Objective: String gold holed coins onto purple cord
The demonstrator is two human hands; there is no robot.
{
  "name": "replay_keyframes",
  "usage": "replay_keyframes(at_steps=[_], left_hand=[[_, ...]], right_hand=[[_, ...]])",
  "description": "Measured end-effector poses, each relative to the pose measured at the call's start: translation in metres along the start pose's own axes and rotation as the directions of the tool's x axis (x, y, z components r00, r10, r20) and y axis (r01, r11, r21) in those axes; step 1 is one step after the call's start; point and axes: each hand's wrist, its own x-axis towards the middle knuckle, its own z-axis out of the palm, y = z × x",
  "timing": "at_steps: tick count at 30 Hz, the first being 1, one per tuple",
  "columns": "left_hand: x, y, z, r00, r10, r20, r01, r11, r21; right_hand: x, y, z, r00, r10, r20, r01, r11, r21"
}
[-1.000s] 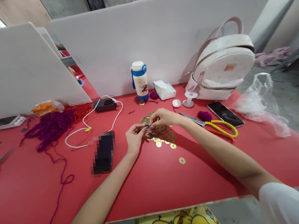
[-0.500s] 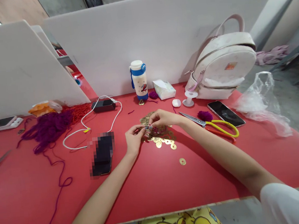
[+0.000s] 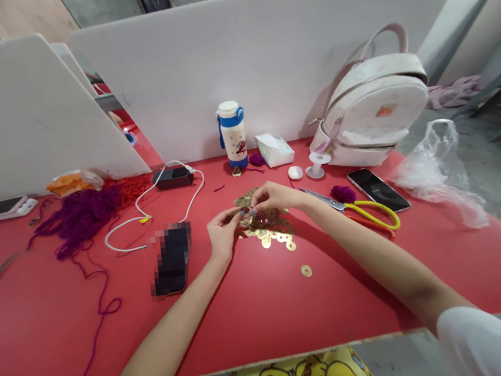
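Over a pile of gold-coloured holed coins (image 3: 262, 234), my two hands meet fingertip to fingertip. My left hand (image 3: 222, 234) is closed in a pinch, thumb against forefinger. Closed as well, my right hand (image 3: 274, 196) pinches just beside it from the right. Whatever is between the fingertips is too small and too covered to make out. A little dark red or purple cord shows among the coins under my fingers. One loose coin (image 3: 306, 270) lies apart, nearer the front edge.
Scissors (image 3: 345, 204), a purple yarn ball (image 3: 343, 193) and a phone (image 3: 378, 190) lie right. Behind stand a bottle (image 3: 233, 135), tissue pack (image 3: 275, 150), white spool (image 3: 318, 165) and backpack (image 3: 371, 111). Left are another phone (image 3: 173, 257), a cable (image 3: 126, 248) and purple yarn (image 3: 85, 218).
My left hand has shifted slightly left and down, its thumb tip now plainer to see. The right hand's fingertips have moved very little and both hands remain pinched together above the coins.
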Motion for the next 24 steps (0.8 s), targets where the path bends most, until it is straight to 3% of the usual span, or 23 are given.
replay_keyframes(at_steps=[4,12,18,24], left_hand=[[0.0,0.0,0.0,1.0,0.007,-0.018,-0.007,1.0,-0.004],[0.001,-0.002,-0.001,0.998,0.057,-0.035,-0.058,0.998,-0.024],[-0.001,-0.001,0.0,0.998,0.065,-0.007,-0.065,0.998,0.012],[0.0,-0.001,-0.001,0.998,0.055,-0.004,-0.055,0.998,0.035]], right_hand=[[0.002,0.007,0.004,0.997,0.035,0.074,-0.039,0.998,0.058],[0.007,0.013,0.012,0.999,0.002,0.045,-0.006,0.996,0.088],[0.004,0.009,0.004,0.999,0.009,0.043,-0.012,0.998,0.054],[0.0,0.005,-0.009,0.995,0.051,-0.084,-0.057,0.996,-0.066]])
